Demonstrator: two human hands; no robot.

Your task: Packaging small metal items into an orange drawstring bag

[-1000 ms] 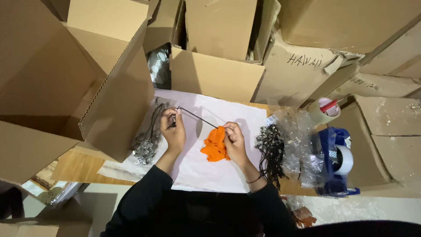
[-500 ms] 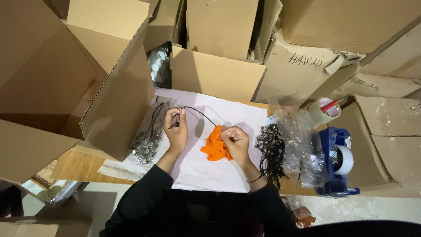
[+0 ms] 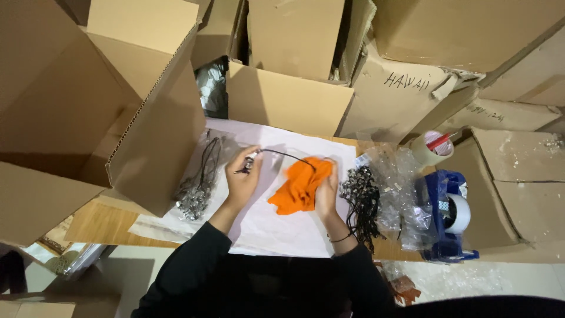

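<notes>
Left hand (image 3: 243, 176) pinches the pendant end of a thin black cord (image 3: 285, 154). Right hand (image 3: 326, 188) closes on an orange cloth (image 3: 297, 185), where the cord's other end runs in. Hands apart, over white paper (image 3: 282, 227) on the table.

Judgement: cord limp and light, likely to tangle; the small metal pendant is the firm place to grip. Cloth soft, bunches easily.

Finished cords heap at left (image 3: 197, 188), another pile at right (image 3: 359, 200). Tape dispenser (image 3: 447, 215) well apart.
</notes>
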